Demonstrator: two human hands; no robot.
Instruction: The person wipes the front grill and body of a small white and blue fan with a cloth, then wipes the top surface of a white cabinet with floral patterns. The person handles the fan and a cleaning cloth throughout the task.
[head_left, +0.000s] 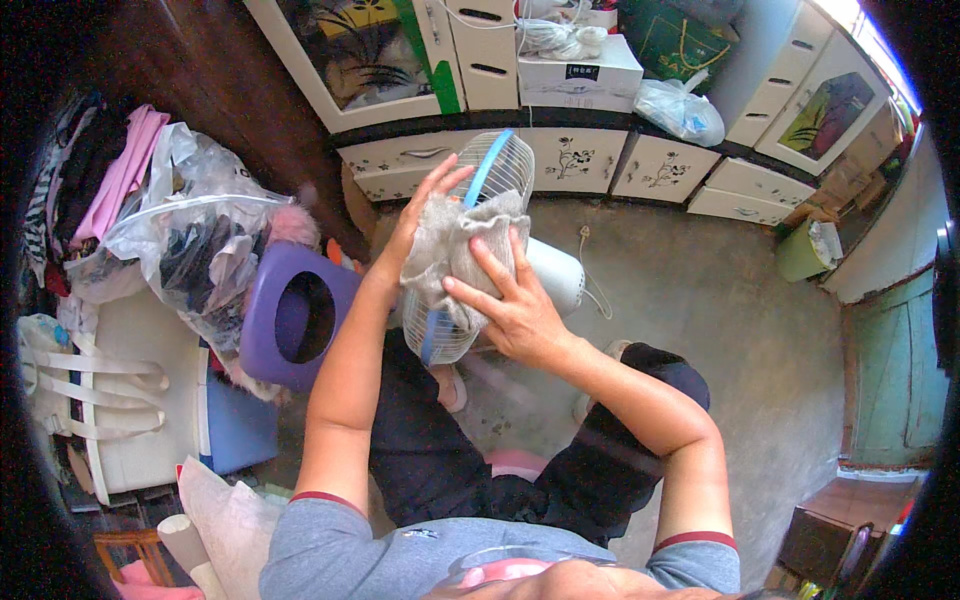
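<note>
An electric fan stands between my knees, its wire guard (517, 161) ringed by a blue band and its white motor housing (559, 276) pointing right. A crumpled grey-beige cloth (480, 244) lies over the top of the guard. My left hand (420, 217) is at the far left side of the guard, fingers stretched towards the blue band, with the cloth against its palm side. My right hand (521, 307) presses on the cloth with fingers spread. What the left thumb touches is hidden.
At the left are a purple plastic stool (259, 330), a clear bag of clothes (202, 247) and a white box with straps (142, 390). Cabinets with floral drawers (574, 161) line the far side. A white cord (598, 289) lies on the concrete floor; a green bin (806, 251) stands far right.
</note>
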